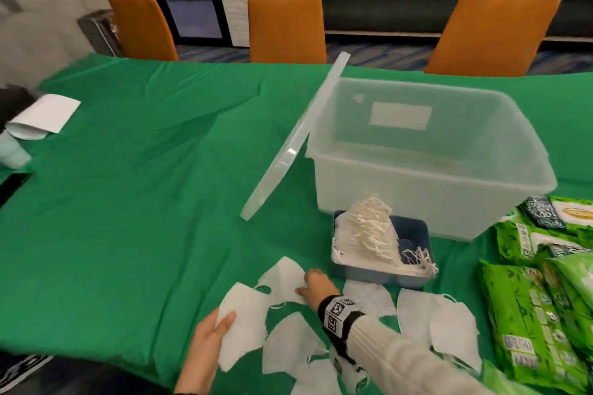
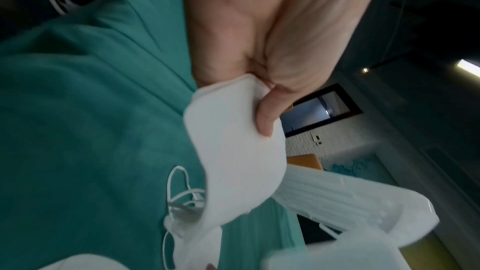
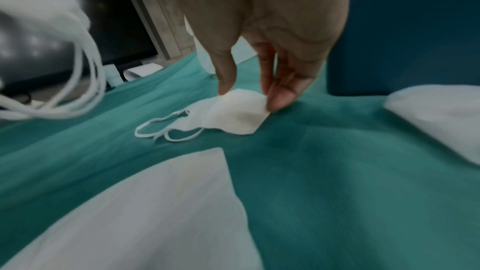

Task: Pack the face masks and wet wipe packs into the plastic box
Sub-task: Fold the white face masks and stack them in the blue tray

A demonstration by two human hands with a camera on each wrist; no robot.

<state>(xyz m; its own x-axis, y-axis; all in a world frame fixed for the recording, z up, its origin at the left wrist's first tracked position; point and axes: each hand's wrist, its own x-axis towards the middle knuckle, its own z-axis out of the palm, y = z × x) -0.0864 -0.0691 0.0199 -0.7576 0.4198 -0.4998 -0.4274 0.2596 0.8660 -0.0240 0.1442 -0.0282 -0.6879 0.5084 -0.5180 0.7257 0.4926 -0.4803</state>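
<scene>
Several white face masks lie loose on the green cloth near the front edge. My left hand [image 1: 221,321] [image 2: 262,110] grips one white mask [image 1: 247,321] [image 2: 233,151] by its edge, thumb on top, lifted off the cloth. My right hand [image 1: 313,284] [image 3: 249,98] reaches left and pinches the corner of another mask [image 1: 284,277] [image 3: 233,116] that lies flat. The clear plastic box [image 1: 433,202] stands open and looks empty behind them, its lid [image 1: 295,144] leaning on its left side. Green wet wipe packs [image 1: 539,298] are piled at the right.
A blue tray [image 1: 414,228] with a stack of masks sits just in front of the box. White paper [image 1: 45,115], a pale cup [image 1: 12,154] and a dark flat object [image 1: 12,184] lie at the far left. Orange chairs [image 1: 285,26] line the far side.
</scene>
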